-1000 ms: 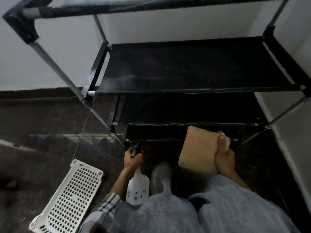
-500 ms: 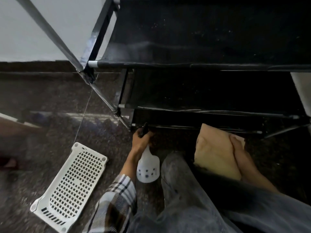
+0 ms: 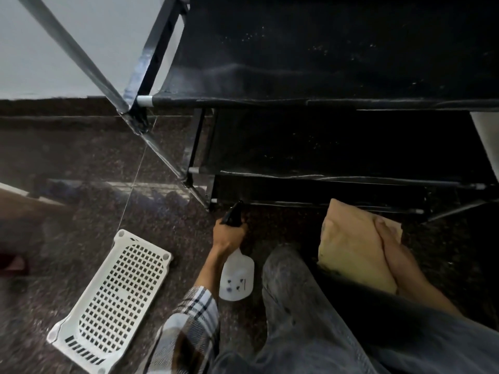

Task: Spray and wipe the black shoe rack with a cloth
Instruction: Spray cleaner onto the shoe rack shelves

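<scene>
Fingers of the left hand (image 3: 228, 234) are curling round the neck of the spray bottle (image 3: 237, 278), gripping just under its black trigger head (image 3: 234, 215), whose nozzle is pointing up toward the front rail of the lowest tier. Whether a finger is lying on the trigger cannot be told from this angle. The white bottle body is hanging below the wrist, clear of the floor or nearly so; contact cannot be judged. This hold appears chosen so that a squeeze would send mist onto the low tier.

Fingers of the right hand (image 3: 393, 245) are lying over the folded yellow cloth (image 3: 348, 244) and clamping it, with the thumb on its upper edge. The cloth is being kept just in front of the bottom tier, to the right of the bottle, seemingly ready to follow the spray.

Beyond both hands, the black shoe rack (image 3: 324, 63) is standing against the wall, its fabric tiers stepping upward and pale specks showing on the upper tier. Its grey frame tubes (image 3: 70, 52) are crossing the upper left of the view. A white perforated tray (image 3: 116, 298) is lying flat on the dark speckled floor (image 3: 67, 157), well left of the person's knee (image 3: 286, 268), probably set aside to free the rack.

Judgement: spraying of the lowest tier is in hand, and wiping there is not yet begun.
</scene>
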{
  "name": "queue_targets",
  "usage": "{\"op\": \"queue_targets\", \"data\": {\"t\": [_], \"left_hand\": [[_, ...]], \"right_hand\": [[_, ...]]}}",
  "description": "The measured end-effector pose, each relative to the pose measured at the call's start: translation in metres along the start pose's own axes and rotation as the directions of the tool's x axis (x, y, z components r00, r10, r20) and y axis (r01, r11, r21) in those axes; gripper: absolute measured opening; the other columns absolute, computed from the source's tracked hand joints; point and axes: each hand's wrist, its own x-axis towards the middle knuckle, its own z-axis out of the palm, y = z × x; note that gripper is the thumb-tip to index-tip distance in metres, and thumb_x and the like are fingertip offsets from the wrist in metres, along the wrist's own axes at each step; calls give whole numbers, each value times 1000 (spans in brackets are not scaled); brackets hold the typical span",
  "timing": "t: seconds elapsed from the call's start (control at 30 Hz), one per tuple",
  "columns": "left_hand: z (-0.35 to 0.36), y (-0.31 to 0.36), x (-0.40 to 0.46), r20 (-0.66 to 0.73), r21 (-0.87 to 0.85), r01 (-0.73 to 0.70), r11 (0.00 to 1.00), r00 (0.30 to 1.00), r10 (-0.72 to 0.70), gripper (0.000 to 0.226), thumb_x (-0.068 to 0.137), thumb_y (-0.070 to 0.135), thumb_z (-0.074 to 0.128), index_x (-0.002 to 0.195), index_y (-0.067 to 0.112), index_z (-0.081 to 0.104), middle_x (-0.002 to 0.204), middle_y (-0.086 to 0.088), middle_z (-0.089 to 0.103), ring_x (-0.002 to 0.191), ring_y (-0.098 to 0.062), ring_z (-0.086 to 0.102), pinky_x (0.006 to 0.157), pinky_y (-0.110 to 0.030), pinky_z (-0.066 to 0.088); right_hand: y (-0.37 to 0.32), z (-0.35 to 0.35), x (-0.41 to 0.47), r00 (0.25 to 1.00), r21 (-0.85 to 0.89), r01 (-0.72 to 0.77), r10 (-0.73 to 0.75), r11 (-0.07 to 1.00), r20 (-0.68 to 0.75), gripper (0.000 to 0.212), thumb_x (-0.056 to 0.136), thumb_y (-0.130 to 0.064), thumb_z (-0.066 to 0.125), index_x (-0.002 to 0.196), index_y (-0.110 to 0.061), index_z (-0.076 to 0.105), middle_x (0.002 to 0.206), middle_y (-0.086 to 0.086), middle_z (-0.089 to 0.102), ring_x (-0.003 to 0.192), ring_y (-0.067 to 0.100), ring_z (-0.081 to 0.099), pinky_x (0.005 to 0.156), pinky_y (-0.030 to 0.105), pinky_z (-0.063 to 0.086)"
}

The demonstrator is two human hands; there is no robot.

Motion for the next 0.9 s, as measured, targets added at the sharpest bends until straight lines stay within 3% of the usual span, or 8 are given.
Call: {"op": "queue_targets", "data": {"t": [0.17, 0.37, 0.47, 0.57, 0.6, 0.67, 0.8, 0.9], "left_hand": [[3, -4, 7, -35, 32, 111, 993, 993, -110, 22, 76, 15, 63, 96, 6, 62, 88, -11, 66, 67, -16, 60, 53, -24, 47], [10, -4, 7, -42, -45, 57, 997, 997, -59, 10, 85, 24, 60, 80, 15, 61, 77, -8, 61, 64, -17, 55, 61, -31, 47], [21, 2, 1, -49, -15, 59, 998, 997, -60, 24, 85, 41, 61, 86, 16, 64, 85, -7, 64, 76, -21, 61, 77, -37, 53], [34, 9, -8, -14, 9, 66, 998, 998, -66, 27, 83, 48, 62, 83, 22, 60, 90, -4, 63, 85, -20, 61, 85, -38, 52], [38, 11, -12, -7, 5, 76, 997, 997, -76, 29, 81, 49, 64, 86, 21, 60, 92, -4, 63, 87, -20, 61, 86, -37, 52], [45, 16, -18, 32, -9, 104, 995, 994, -103, 36, 80, 48, 66, 95, 17, 61, 92, -4, 63, 85, -19, 62, 79, -32, 53], [69, 29, -27, 177, 44, 106, 993, 978, -112, 42, 81, 38, 69, 107, 7, 59, 97, -8, 66, 80, -20, 65, 70, -29, 54], [87, 40, -31, 201, -4, 132, 991, 971, -129, 36, 83, 33, 67, 106, 6, 62, 88, -9, 66, 68, -18, 62, 60, -28, 49]], "right_hand": [[1, -3, 5, 1000, 5, 7, -7, 1000, -13, 69, 90, -57, 43, 136, -6, 47, 137, 22, 47, 111, 32, 51, 58, 28, 30], [4, -14, 6, 998, 31, 26, -25, 999, -51, 68, 89, -58, 45, 134, -7, 49, 133, 21, 50, 63, 11, 39, 50, 20, 28], [2, -22, 3, 997, 27, 48, -46, 998, -67, 65, 89, -57, 45, 134, -10, 49, 133, 19, 51, 68, 13, 44, 51, 19, 28], [0, -33, 2, 994, 16, 55, -53, 998, -92, 66, 90, -57, 44, 136, -9, 48, 136, 21, 48, 94, 26, 52, 56, 22, 29], [0, -37, 1, 994, 23, 55, -53, 998, -95, 67, 90, -57, 44, 135, -8, 48, 135, 21, 49, 88, 23, 49, 55, 22, 29], [1, -45, 0, 994, 47, 49, -44, 998, -99, 70, 89, -58, 45, 135, -6, 48, 134, 22, 49, 76, 20, 44, 52, 20, 28], [5, -60, -1, 993, 74, 43, -35, 996, -109, 68, 89, -58, 45, 136, -8, 47, 135, 20, 49, 98, 26, 50, 52, 20, 27], [8, -70, 0, 993, 113, 47, -34, 993, -109, 68, 89, -58, 46, 137, -9, 47, 135, 17, 50, 84, 17, 43, 52, 19, 29]]}}
